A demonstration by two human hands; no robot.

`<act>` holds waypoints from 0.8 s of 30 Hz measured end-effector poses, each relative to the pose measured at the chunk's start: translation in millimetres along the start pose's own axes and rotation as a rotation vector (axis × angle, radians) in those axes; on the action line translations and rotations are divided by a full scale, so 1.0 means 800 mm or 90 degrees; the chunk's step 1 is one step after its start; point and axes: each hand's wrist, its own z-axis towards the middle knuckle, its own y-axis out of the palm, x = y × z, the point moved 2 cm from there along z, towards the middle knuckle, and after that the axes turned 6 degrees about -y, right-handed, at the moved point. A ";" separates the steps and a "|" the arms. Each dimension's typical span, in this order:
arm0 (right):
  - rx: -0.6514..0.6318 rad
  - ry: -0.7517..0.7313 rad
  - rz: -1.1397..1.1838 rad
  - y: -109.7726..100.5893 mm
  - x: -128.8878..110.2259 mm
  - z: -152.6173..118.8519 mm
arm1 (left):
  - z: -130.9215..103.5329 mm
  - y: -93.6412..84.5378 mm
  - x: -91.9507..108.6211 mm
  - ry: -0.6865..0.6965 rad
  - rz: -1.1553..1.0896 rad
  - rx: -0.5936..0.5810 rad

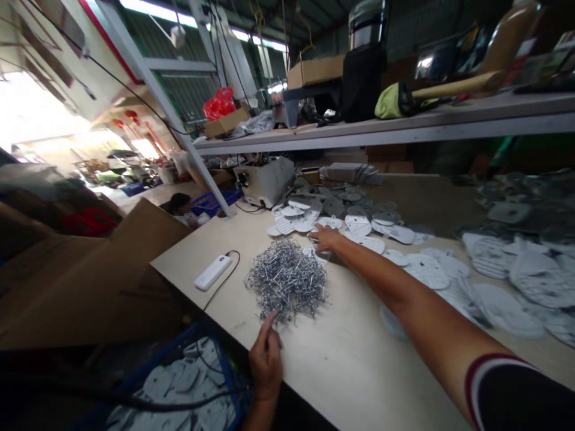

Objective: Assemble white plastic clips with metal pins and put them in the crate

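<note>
A heap of small silvery metal pieces (287, 280) lies on the pale tabletop (354, 365). My left hand (267, 356) is at the heap's near edge, its index finger stretched toward the metal pieces; whether something small is between the fingers cannot be made out. My right hand (326, 237) reaches beyond the heap, to the pile of white flat plates (299, 215) at the back. Its fingers are apart over the nearest plates, and nothing shows held in them. More white plates (426, 270) are spread to the right of and behind my right forearm.
A white power bank (212, 272) with a black cable lies left of the heap. A blue crate (236, 374) of grey plates stands below the table's edge. Large cardboard (103, 281) is at left. A shelf (377, 131) crosses behind; a person (182, 206) is farther back.
</note>
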 end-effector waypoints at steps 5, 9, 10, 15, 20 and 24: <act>0.004 0.043 -0.053 0.004 0.020 -0.056 | 0.001 0.001 0.003 0.014 0.000 -0.007; 0.004 0.091 -0.091 0.012 0.033 -0.127 | 0.002 -0.001 0.007 0.027 0.012 -0.008; -0.001 0.103 -0.100 0.013 0.035 -0.145 | 0.002 -0.002 0.008 0.029 0.018 -0.009; -0.070 0.171 -0.129 0.008 0.037 -0.204 | 0.004 -0.002 0.009 0.046 0.040 0.001; -0.072 0.169 -0.098 -0.020 0.026 -0.186 | 0.004 0.000 0.012 0.060 0.055 0.024; -0.012 0.009 -0.024 -0.028 -0.009 -0.141 | 0.003 0.000 0.020 0.079 0.071 0.027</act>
